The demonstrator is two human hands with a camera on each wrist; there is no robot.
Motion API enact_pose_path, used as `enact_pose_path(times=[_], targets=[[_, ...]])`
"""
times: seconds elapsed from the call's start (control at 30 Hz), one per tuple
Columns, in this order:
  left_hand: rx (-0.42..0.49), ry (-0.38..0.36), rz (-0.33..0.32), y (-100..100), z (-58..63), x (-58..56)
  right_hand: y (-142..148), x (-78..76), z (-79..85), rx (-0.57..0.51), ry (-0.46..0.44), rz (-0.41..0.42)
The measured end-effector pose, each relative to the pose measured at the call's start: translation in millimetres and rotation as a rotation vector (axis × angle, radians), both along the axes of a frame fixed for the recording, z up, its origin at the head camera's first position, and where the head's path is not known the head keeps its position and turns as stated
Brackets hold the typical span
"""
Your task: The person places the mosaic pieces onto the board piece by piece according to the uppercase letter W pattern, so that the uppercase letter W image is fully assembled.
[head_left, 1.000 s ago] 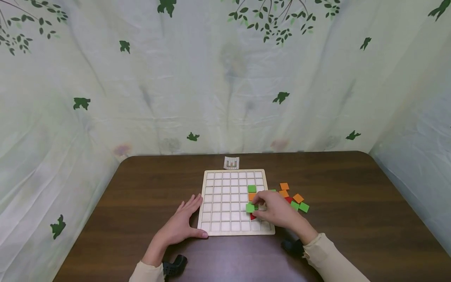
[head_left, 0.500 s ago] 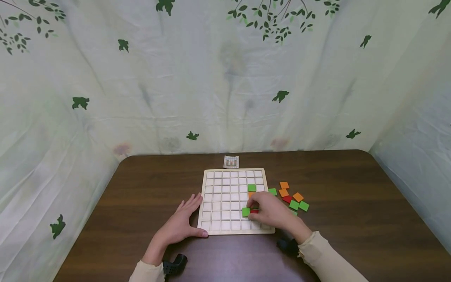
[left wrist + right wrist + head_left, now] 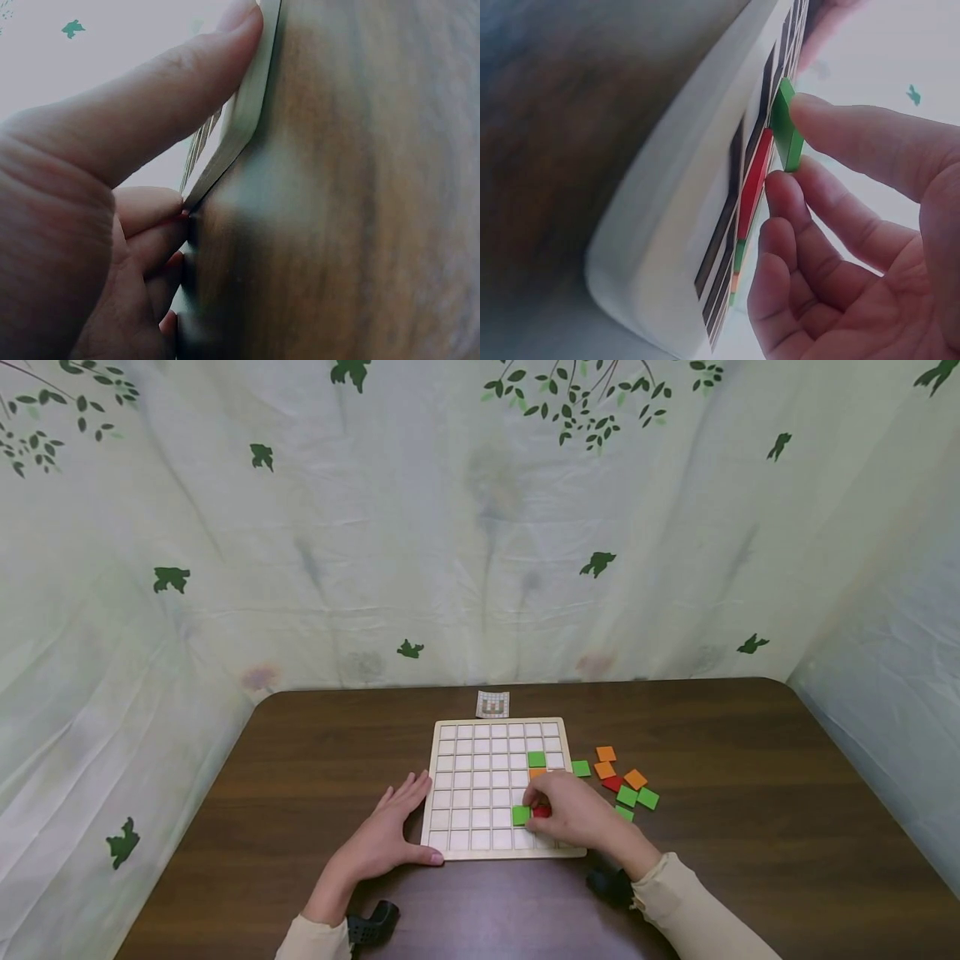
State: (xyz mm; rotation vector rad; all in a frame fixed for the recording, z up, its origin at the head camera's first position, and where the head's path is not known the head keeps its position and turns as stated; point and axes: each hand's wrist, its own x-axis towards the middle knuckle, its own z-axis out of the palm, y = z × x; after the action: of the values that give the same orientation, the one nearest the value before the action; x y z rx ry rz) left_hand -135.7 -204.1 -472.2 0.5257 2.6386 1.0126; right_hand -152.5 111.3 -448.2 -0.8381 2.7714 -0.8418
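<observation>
A white gridded board with a pale wooden frame lies on the table. My right hand pinches a green square tile between thumb and fingertips; in the right wrist view the green tile is tilted at the grid, right beside a red tile. That red tile sits in the board, partly covered by the hand in the head view. Farther up the same column are an orange tile and a green one. My left hand rests against the board's left side, its thumb at the near corner.
Loose tiles lie right of the board: several green tiles, several orange tiles and a red tile. A small printed card lies behind the board. A patterned curtain hangs beyond the dark wooden table.
My right hand has carried the green tile left and nearer to me, from over the red tile to the cell left of it. The left hand has stayed put.
</observation>
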Motion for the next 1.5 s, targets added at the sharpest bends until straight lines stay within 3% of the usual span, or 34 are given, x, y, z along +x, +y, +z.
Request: enact_pose_path(times=[0.7,1.0,1.5], targets=[[0.002,0.015,-0.005,0.6,-0.8,0.0,5.4,-0.5,-3.7,-0.007,0.039,0.005],[0.001,0.014,-0.006,0.5,-0.5,0.2,21.7,0.0,3.9,-0.095,-0.081,-0.096],[-0.008,0.028,-0.007,-0.4,-1.8,-1.4,59.7,-4.5,2.6,-0.155,-0.076,-0.158]])
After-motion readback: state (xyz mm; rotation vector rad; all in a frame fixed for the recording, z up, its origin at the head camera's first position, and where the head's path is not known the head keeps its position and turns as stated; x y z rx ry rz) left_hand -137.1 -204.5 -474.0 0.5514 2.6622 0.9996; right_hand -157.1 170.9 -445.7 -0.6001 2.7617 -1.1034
